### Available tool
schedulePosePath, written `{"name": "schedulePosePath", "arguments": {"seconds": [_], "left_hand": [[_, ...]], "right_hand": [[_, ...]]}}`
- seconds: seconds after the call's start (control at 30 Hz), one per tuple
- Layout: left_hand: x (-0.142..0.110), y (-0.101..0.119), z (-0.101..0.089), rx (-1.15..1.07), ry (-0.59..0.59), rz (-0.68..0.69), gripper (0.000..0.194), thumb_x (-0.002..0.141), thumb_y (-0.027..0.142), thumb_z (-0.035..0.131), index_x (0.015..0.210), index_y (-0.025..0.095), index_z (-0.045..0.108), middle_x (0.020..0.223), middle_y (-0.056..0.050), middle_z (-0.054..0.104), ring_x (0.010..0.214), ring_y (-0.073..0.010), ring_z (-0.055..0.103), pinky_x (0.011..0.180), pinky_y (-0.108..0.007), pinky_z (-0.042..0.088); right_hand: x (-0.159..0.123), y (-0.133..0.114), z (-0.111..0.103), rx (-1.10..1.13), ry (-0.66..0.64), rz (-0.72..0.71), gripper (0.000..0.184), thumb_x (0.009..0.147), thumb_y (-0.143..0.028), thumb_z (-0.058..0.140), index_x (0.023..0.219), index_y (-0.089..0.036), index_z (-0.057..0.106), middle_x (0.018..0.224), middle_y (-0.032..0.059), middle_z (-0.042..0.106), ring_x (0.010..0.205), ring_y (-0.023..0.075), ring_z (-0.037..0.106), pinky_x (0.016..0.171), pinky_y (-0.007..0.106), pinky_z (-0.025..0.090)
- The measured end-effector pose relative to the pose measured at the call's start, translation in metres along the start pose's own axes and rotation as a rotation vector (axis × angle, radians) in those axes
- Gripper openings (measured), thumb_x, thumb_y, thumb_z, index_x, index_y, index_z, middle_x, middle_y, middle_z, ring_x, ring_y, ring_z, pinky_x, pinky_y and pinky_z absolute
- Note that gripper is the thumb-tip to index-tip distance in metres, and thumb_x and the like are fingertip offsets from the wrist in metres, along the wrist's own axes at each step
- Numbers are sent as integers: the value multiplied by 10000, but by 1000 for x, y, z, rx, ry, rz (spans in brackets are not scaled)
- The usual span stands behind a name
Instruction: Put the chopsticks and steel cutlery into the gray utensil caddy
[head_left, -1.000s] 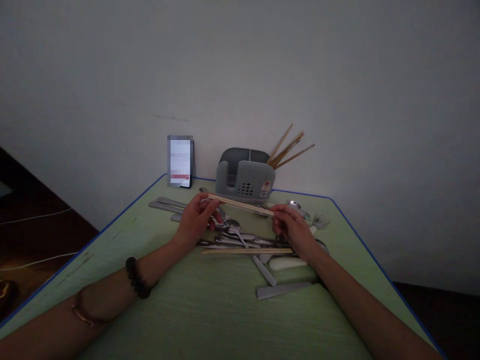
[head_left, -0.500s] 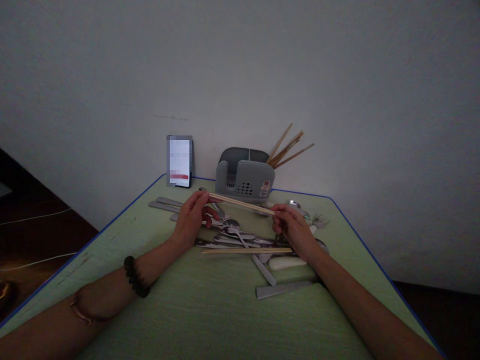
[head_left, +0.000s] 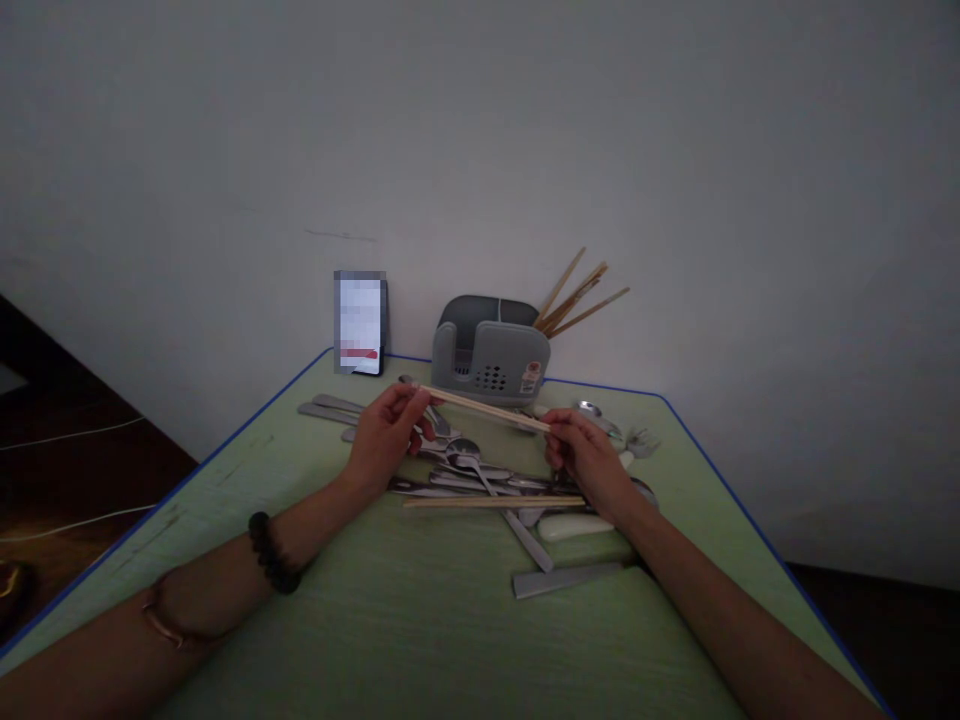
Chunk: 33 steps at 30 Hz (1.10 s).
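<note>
A pair of wooden chopsticks (head_left: pixel 484 408) is held level above the table between both hands. My left hand (head_left: pixel 386 440) pinches their left end and my right hand (head_left: pixel 589 460) pinches their right end. Below them lies a heap of metal spoons, forks and knives (head_left: pixel 472 470). Another wooden chopstick (head_left: pixel 491 502) rests across the heap near my right hand. Behind stands a grey cutlery holder (head_left: pixel 491 362) with several chopsticks (head_left: pixel 574 298) leaning out of its right side.
The green table (head_left: pixel 420 620) has a blue edge and meets a white wall. A phone (head_left: pixel 360 322) leans upright against the wall at the back left. A white-handled utensil (head_left: pixel 574 527) and a flat grey knife (head_left: pixel 566 579) lie on the near right.
The chopsticks and both hands have risen very slightly; little else differs.
</note>
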<state>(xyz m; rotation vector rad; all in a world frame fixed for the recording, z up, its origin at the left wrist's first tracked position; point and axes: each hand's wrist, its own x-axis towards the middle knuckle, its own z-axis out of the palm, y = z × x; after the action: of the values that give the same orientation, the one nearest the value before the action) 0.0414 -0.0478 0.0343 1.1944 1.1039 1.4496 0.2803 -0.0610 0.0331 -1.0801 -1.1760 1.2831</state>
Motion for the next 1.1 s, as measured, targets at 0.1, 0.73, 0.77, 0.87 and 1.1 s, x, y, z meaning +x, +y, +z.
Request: {"name": "schedulePosePath", "arguments": {"seconds": [0.1, 0.73, 0.77, 0.87, 1.1], "left_hand": [[1, 2, -1, 25, 2, -13, 377, 687, 493, 669, 796, 145, 575, 790, -33, 674, 439, -63, 524, 326, -154, 339], [-2, -1, 2, -83, -51, -83, 364, 646, 380, 746, 866, 151, 568, 923, -75, 712, 593, -116, 628, 409, -177, 466], [-2, 0, 2, -108, -40, -102, 375, 640, 363, 753, 885, 152, 561, 919, -71, 712, 602, -116, 633, 420, -177, 476], [-1, 0, 1, -145, -34, -125, 378, 647, 333, 754, 919, 149, 564, 931, -68, 710, 636, -115, 643, 452, -177, 501], [2, -1, -3, -150, -96, -136, 373, 681, 317, 734, 974, 144, 582, 995, -89, 704, 666, -124, 656, 453, -176, 513]], "right_hand": [[0, 1, -1, -55, -17, -29, 139, 716, -294, 550, 798, -185, 581, 517, -68, 462, 461, 81, 426, 451, 220, 294], [1, 2, -3, -114, -36, -45, 150, 732, -307, 527, 805, -201, 603, 526, -58, 489, 482, 98, 439, 474, 232, 308], [2, 3, -3, -95, -43, -43, 146, 729, -303, 536, 806, -199, 604, 533, -57, 493, 488, 97, 445, 479, 231, 313], [2, 5, -4, -79, -82, -56, 153, 741, -299, 554, 840, -198, 610, 550, -54, 513, 509, 96, 466, 501, 231, 330], [0, 3, -5, -95, -139, -51, 190, 769, -341, 579, 892, -200, 613, 608, -47, 557, 529, 89, 493, 524, 228, 361]]}}
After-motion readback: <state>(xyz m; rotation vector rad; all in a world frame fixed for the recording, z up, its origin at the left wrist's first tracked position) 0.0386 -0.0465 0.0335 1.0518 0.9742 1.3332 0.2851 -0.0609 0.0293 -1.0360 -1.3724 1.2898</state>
